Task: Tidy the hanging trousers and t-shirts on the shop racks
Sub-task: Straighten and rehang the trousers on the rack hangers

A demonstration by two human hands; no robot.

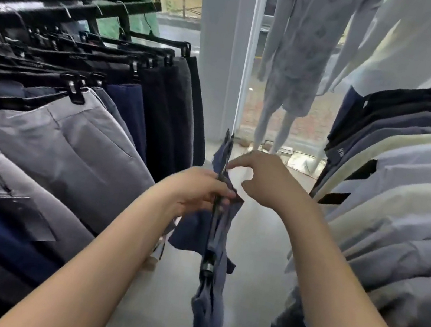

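Left hand (198, 192) grips black clip hanger (215, 220) mid-bar; blue garment (207, 319) hangs from it in the aisle. Right hand (265, 180) just beside, fingers loose, forefinger touching hanger's far end. Hung trousers (70, 139) left, shirts (403, 194) right.

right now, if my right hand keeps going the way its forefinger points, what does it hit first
Most likely the black clip hanger, in its upper part: the forefinger of the right hand points left at it, tip almost on it. The left hand grips that hanger. Depth is unclear.
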